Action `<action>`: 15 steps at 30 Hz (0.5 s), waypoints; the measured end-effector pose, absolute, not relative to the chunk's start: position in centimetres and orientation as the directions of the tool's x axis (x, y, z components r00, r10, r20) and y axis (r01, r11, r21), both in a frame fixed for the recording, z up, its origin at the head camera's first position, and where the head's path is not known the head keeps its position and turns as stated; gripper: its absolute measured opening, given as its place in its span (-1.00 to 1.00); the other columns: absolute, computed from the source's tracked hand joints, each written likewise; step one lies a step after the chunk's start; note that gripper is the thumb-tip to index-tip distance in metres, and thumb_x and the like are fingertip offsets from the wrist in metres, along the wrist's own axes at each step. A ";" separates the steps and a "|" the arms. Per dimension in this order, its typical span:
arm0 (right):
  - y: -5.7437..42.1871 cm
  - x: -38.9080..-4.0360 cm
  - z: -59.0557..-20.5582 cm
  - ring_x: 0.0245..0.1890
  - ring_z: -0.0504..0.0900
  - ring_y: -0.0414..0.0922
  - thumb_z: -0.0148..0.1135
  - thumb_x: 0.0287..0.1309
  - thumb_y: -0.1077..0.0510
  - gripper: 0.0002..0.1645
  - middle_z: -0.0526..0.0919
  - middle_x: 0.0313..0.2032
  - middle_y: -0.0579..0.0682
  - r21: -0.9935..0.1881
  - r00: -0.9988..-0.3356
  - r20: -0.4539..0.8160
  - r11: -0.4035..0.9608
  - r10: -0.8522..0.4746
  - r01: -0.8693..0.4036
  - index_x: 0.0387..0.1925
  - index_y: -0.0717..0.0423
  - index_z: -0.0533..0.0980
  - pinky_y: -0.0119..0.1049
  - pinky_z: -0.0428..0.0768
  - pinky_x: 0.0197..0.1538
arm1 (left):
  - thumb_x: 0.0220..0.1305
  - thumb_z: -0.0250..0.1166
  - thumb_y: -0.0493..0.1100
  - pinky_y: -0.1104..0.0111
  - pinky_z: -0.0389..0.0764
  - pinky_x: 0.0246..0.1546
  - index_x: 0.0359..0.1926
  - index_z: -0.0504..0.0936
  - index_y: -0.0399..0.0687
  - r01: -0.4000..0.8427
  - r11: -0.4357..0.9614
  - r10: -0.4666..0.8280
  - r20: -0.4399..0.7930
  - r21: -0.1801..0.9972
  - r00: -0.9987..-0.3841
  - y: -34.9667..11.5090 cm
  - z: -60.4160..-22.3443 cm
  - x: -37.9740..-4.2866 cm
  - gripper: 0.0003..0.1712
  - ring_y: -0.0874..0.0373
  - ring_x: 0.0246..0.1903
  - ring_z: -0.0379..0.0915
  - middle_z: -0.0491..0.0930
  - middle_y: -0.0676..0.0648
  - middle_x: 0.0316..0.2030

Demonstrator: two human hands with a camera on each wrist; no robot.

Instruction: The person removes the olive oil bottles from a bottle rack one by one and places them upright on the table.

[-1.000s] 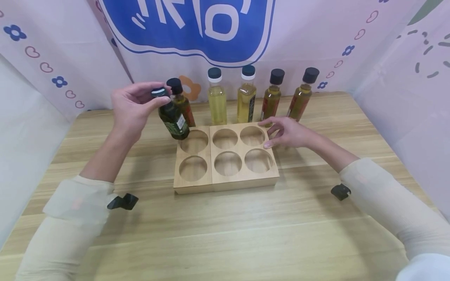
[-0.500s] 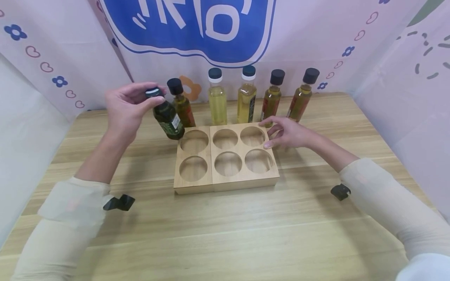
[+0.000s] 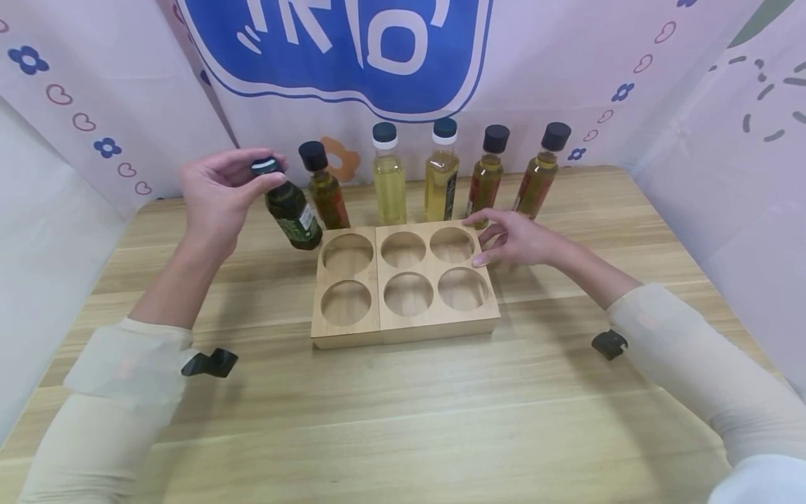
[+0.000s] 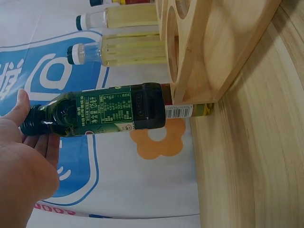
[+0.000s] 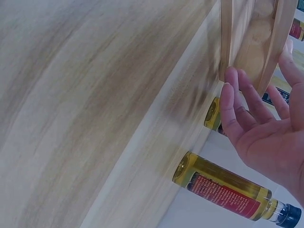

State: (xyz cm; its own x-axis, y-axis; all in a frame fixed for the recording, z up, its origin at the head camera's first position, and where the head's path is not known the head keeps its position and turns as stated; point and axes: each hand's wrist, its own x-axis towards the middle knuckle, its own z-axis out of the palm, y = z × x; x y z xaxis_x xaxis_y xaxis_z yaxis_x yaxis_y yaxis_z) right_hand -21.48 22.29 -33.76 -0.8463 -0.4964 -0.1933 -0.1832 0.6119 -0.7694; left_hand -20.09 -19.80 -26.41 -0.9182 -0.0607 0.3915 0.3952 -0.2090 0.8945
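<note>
My left hand (image 3: 217, 192) holds a dark green glass bottle (image 3: 292, 215) by its cap and neck, thumb on the near side. The bottle tilts slightly, left of the back left hole of a wooden bottle rack (image 3: 376, 283). In the left wrist view the bottle (image 4: 107, 109) hangs above the table, its base around the height of the rack's top. At the rack's back right corner rests my right hand (image 3: 516, 238), its thumb and a fingertip on the edge. Loosely bent fingers (image 5: 256, 102) of that hand show beside the rack's side in the right wrist view.
Behind the rack stand an amber oil bottle (image 3: 329, 196), two pale yellow oil bottles (image 3: 390, 187), one of them squarer (image 3: 441, 183), and two black-capped bottles (image 3: 485, 183) at right. A wooden table (image 3: 403, 420) lies beneath, with a printed cloth (image 3: 529, 63) behind it.
My left hand has moved left with the dark green bottle, from over the rack's back left hole to beside the rack's left edge. My right hand has stayed in place.
</note>
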 end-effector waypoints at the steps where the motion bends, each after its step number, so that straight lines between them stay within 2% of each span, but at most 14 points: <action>1: 22.3 -21.5 -33.8 -0.09 0.75 0.17 0.54 0.18 0.19 -0.14 0.65 0.13 0.38 -0.772 -0.846 -0.196 0.610 -0.496 -0.178 0.45 0.11 0.35 0.07 0.73 -0.40 | 0.05 0.50 -0.60 0.35 0.71 0.00 -0.12 0.74 -0.49 0.392 -0.211 -0.063 0.388 0.895 -0.919 -19.9 -26.4 -20.1 -0.69 0.07 -0.19 0.78 0.81 -0.18 -0.24; 3: 22.3 -21.5 -33.8 -0.09 0.76 0.17 0.54 0.18 0.19 -0.14 0.65 0.13 0.37 -0.774 -0.846 -0.198 0.609 -0.494 -0.175 0.45 0.11 0.34 0.08 0.73 -0.40 | 0.03 0.50 -0.60 0.34 0.71 0.00 -0.12 0.74 -0.51 0.390 -0.215 -0.068 0.384 0.895 -0.921 -19.9 -26.5 -20.2 -0.68 0.07 -0.19 0.78 0.81 -0.19 -0.25; 10: 22.4 -21.5 -33.8 -0.04 0.74 0.21 0.56 0.17 0.16 -0.16 0.64 0.13 0.39 -0.747 -0.848 -0.155 0.622 -0.507 -0.235 0.43 0.14 0.40 -0.02 0.77 -0.14 | 0.01 0.53 -0.58 0.34 0.71 0.00 -0.13 0.74 -0.50 0.376 -0.221 -0.092 0.364 0.900 -0.927 -20.3 -26.6 -20.6 -0.66 0.07 -0.20 0.79 0.81 -0.18 -0.25; 15: 22.4 -21.4 -33.8 -0.03 0.73 0.22 0.55 0.17 0.16 -0.16 0.63 0.13 0.39 -0.754 -0.850 -0.165 0.619 -0.501 -0.219 0.45 0.12 0.40 0.04 0.76 -0.30 | -0.01 0.54 -0.58 0.31 0.71 -0.01 -0.13 0.73 -0.53 0.375 -0.232 -0.104 0.360 0.897 -0.927 -20.5 -26.8 -20.8 -0.65 0.06 -0.21 0.79 0.80 -0.20 -0.26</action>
State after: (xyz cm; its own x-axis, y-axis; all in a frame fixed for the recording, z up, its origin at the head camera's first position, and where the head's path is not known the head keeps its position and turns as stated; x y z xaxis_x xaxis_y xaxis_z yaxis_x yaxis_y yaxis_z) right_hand -21.43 22.39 -33.78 -0.8497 -0.5008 -0.1649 -0.2187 0.6195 -0.7539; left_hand -20.83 -20.51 -26.80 -0.9270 -0.1044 0.3602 0.3749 -0.2323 0.8975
